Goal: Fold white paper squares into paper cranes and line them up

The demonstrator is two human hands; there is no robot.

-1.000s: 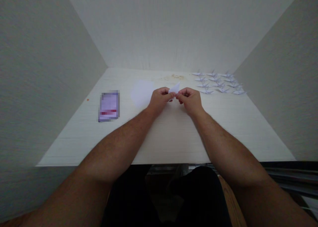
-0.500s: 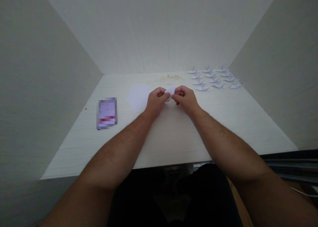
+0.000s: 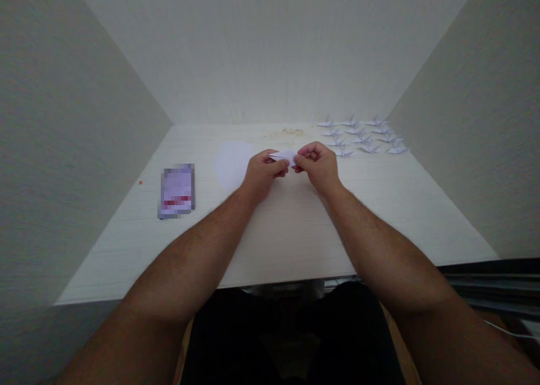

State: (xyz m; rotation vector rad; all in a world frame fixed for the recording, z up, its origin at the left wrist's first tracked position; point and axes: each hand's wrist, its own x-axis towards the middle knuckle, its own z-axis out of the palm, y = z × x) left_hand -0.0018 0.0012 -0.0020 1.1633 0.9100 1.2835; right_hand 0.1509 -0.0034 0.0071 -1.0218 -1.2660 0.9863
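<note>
A small folded piece of white paper (image 3: 285,157) is held above the middle of the table. My left hand (image 3: 264,168) pinches it from the left, thumb on top. From the other side, my right hand (image 3: 316,160) grips its right end between thumb and fingertips. The paper's left end tapers to a point with a dark slit along it. Beyond my right hand, several white paper cranes (image 3: 358,133) stand in rows at the table's back right. White paper (image 3: 230,161) lies flat to the left of my left hand, partly covered by it.
A phone-like flat object (image 3: 177,191), blurred by pixelation, lies on the left of the white table (image 3: 291,233). A tiny orange spot (image 3: 140,182) is near the left edge. Pale brown marks (image 3: 292,132) show at the back. Walls (image 3: 270,53) enclose three sides.
The folded paper has turned from a slanted, upright position to lie nearly level, its pointed end now toward the left. Both hands have shifted their hold slightly around it.
</note>
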